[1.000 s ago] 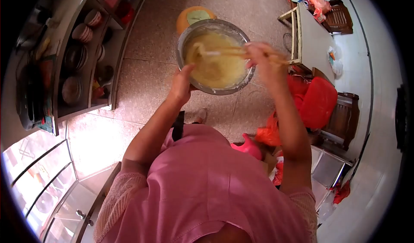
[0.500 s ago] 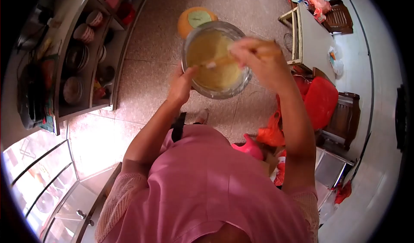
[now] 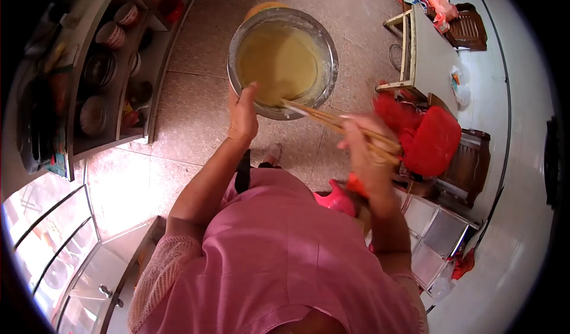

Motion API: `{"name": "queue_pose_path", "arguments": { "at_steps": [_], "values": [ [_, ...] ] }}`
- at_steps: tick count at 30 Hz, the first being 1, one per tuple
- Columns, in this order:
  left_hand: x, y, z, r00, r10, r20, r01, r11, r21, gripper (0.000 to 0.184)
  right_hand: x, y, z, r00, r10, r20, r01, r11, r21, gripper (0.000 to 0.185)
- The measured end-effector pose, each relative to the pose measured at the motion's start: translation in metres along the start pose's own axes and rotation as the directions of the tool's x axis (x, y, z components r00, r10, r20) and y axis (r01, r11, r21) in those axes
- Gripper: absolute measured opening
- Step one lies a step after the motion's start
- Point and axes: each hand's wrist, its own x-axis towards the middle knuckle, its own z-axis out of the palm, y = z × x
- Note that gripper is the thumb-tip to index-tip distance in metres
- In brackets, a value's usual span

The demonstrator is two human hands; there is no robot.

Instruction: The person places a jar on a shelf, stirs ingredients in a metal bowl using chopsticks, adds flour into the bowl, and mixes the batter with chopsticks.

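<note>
A round metal bowl (image 3: 328, 55) is held up in front of me, with pale yellow batter (image 3: 276, 61) inside. My left hand (image 3: 243, 114) grips its near left rim, thumb over the edge and the other fingers mostly hidden beneath. My right hand (image 3: 368, 138), somewhat blurred, is closed around a bundle of wooden chopsticks (image 3: 323, 115). Their pale tips dip into the batter at the bowl's near edge. Behind the bowl, an orange round object (image 3: 265, 6) shows only in part.
On the left, a shelf unit (image 3: 113, 132) holds stacked bowls (image 3: 111, 35). To the right are a red-covered seat (image 3: 436, 141), a wooden chair (image 3: 470, 162) and a pale table (image 3: 433, 55). A pink plastic item (image 3: 336, 199) is low beside me, above the tiled floor (image 3: 196, 91).
The bowl has shifted left and slightly up, covering more of the orange object. My right hand has swung down toward me, bringing the chopstick tips from mid-bowl to the near edge.
</note>
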Motion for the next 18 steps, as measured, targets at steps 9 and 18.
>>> {"name": "queue_pose_path", "arguments": {
  "at_steps": [9,18],
  "values": [
    [0.003,0.008,-0.005,0.997,0.043,-0.059,-0.041,0.998,0.041,0.042,0.057,0.040,-0.039,0.990,0.116,-0.080,-0.134,0.951,-0.278,0.016],
    [-0.006,0.016,-0.006,0.953,-0.292,-0.076,0.291,0.956,-0.028,0.045,0.090,0.050,-0.019,0.986,0.162,-0.043,-0.157,0.983,0.098,0.021]
  ]
}}
